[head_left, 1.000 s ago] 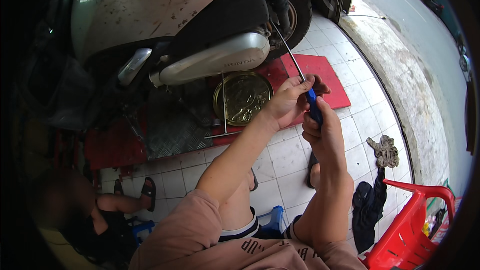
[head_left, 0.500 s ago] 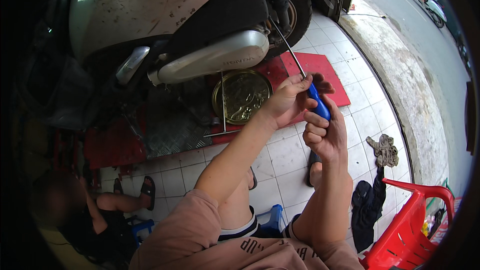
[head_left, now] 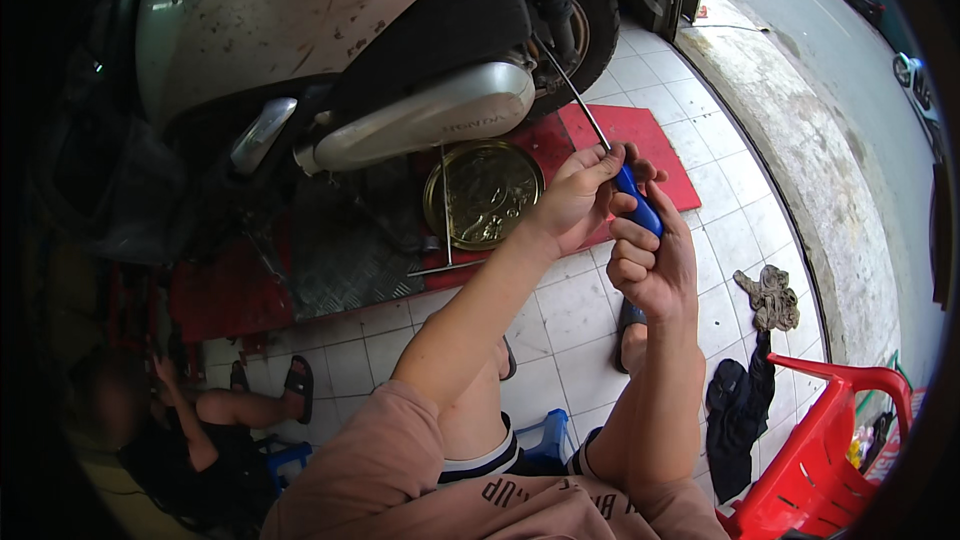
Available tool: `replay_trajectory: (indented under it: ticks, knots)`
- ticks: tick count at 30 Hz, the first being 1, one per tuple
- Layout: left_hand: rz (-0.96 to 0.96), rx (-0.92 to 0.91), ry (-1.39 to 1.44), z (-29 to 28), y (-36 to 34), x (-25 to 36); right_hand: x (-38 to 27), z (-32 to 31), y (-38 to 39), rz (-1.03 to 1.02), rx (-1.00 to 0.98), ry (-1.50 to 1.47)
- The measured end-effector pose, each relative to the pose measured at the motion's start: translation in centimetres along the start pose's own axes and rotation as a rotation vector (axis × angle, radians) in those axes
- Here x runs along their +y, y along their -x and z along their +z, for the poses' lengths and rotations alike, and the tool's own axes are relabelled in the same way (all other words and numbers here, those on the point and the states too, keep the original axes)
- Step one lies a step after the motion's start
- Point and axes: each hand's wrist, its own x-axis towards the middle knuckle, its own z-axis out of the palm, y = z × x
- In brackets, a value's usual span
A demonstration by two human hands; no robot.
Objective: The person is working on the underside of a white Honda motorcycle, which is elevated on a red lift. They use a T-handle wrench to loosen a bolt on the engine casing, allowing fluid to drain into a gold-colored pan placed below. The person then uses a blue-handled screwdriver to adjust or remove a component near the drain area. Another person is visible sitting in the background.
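Gold-coloured round tray (head_left: 434,202), left of the left hand, contents unclear through glare | left hand (head_left: 572,195) pinching where shaft meets handle, outer fingers loosely spread | blue-handled screwdriver (head_left: 645,210) between both hands, slanting up beyond them, tip indistinct; best steadied leftward, turned squarely without levering | right hand (head_left: 657,270) curled round handle's butt

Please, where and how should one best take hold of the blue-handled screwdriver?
Probably by its thick blue handle, coming from the right hand's side: the handle slopes that way, while the thin shaft points away, toward the rear wheel of the scooter.
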Motion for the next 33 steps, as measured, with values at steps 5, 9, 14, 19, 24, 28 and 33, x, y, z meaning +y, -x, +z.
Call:
replay_trajectory:
  ticks: [5,9,14,19,24,28,33]
  knots:
    - [0.012,-0.012,0.014,0.4,-0.3,0.2,0.5,0.5,-0.5,-0.617,0.294,0.813]
    - [-0.011,0.026,0.04,0.4,-0.4,0.0,0.6,0.6,-0.7,-0.687,0.314,0.924]
    - [0.032,0.065,0.022,1.3,-0.2,0.6,-0.6,-0.3,-0.4,0.233,-0.226,-0.352]
    - [-0.008,0.061,0.055,0.3,-0.3,0.2,-0.3,2.3,0.3,-0.576,0.392,1.058]
    - [-0.002,0.081,0.037,0.4,-0.2,0.1,1.8,0.3,-1.4,-0.621,0.181,0.774]
    - [-0.005,0.103,0.002,0.8,0.0,-0.3,0.0,-0.9,-1.0,0.07,-0.153,-0.201]
    - [0.028,0.03,0.042,0.2,-0.4,0.0,0.2,1.4,-0.3,-0.63,0.349,1.034]
